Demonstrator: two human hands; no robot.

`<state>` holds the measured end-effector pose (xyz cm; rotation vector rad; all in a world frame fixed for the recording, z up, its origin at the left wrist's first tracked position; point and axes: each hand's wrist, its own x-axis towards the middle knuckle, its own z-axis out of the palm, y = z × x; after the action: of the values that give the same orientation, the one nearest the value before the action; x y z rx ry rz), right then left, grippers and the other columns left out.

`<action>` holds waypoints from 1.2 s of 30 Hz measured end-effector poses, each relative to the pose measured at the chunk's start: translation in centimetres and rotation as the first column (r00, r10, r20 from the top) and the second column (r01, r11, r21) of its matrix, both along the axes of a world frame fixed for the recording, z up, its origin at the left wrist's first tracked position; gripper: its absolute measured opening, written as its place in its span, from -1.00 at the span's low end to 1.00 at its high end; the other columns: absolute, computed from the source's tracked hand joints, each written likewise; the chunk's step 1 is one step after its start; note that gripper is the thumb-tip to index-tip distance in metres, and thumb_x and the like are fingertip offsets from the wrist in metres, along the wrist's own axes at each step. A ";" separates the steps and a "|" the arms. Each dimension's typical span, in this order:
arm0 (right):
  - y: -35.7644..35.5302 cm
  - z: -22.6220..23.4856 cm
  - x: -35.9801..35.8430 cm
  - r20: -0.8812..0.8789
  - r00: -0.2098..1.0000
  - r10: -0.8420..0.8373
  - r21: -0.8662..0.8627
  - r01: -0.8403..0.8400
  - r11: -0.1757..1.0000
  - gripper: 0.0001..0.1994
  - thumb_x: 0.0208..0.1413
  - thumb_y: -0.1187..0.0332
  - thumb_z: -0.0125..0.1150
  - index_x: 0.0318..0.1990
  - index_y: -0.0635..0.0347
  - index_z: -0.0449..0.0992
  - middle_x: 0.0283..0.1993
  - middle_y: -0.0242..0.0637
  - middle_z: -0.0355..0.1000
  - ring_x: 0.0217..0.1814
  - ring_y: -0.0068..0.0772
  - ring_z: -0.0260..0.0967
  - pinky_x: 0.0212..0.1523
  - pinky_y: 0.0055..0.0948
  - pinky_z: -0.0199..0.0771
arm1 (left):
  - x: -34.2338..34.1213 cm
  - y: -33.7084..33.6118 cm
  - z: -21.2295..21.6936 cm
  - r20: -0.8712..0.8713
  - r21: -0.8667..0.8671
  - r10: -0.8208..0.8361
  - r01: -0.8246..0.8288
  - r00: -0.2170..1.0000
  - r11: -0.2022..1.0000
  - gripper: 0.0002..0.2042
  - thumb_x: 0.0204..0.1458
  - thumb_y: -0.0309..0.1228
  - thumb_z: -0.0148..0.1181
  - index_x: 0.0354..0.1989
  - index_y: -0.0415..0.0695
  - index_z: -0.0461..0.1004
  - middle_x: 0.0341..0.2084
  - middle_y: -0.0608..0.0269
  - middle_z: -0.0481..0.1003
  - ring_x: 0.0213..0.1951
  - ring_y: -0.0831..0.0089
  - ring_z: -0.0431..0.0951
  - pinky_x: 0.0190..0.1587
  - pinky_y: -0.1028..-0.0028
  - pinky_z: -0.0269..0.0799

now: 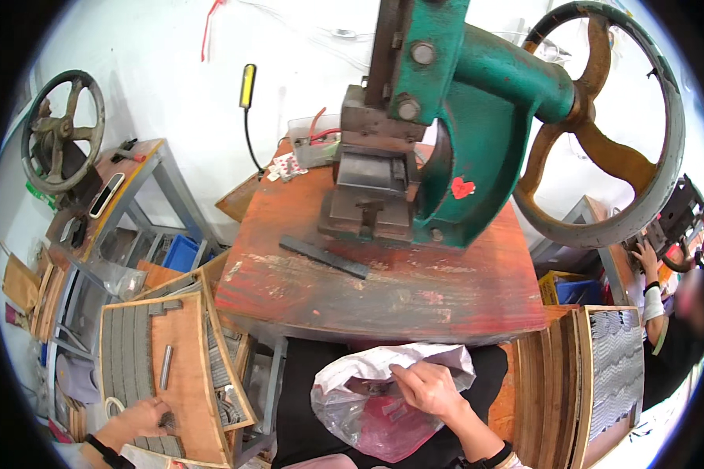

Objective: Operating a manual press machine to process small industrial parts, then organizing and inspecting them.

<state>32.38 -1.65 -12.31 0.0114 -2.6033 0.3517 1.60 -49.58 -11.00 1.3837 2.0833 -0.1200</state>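
Seated at press (446, 117): right hand (426, 388) pinches rim of plastic bag (368, 410) on lap; left hand (145, 417) closed on metal strips in wooden tray (188, 352). Loading step, seemingly; next calls for strips carried across to bag.

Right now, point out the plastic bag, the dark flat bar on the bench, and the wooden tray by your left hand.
plastic bag (383, 426), head view, on its lower pinkish bulge.
dark flat bar (323, 257), head view, on the middle of its length.
wooden tray (186, 367), head view, on its bare wooden floor.
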 end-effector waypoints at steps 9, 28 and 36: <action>1.5 5.6 -3.0 -0.104 0.994 -0.012 -0.111 0.000 0.994 -0.60 -0.13 0.41 0.30 -0.06 0.28 0.43 -0.37 -0.21 0.35 -0.40 -0.25 0.36 -0.41 -0.36 0.40 | 0.7 24.9 10.9 0.037 0.468 -0.141 0.108 0.989 0.877 -0.46 -0.28 -0.24 0.28 -0.06 -0.21 0.41 -0.28 0.00 0.47 -0.20 0.07 0.49 -0.12 0.27 0.42; 6.1 5.4 -7.4 0.112 0.989 -0.098 -0.364 0.132 0.922 -0.24 -0.11 0.38 0.31 0.27 0.31 0.06 0.06 0.04 0.29 0.14 0.07 0.13 0.13 -0.16 0.20 | 7.5 41.0 5.7 0.090 0.740 -0.229 0.089 0.969 0.667 -0.38 -0.18 -0.46 0.27 0.06 -0.37 0.11 -0.16 -0.20 0.35 -0.06 -0.04 0.35 -0.01 0.18 0.30; 6.2 8.5 -9.2 -0.013 0.994 -0.110 -0.443 0.093 0.892 -0.24 -0.18 0.40 0.38 0.23 0.29 0.13 0.04 -0.01 0.32 0.07 0.01 0.28 0.09 -0.20 0.32 | 6.3 40.4 7.2 0.163 0.871 -0.180 -0.056 0.970 0.488 -0.36 -0.15 -0.54 0.25 0.14 -0.33 0.09 -0.10 -0.12 0.38 -0.07 0.01 0.38 0.00 0.22 0.31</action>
<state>23.19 4.53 -3.77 -0.2725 -2.4152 0.8878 7.89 -9.15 -3.75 1.9008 1.9066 1.2149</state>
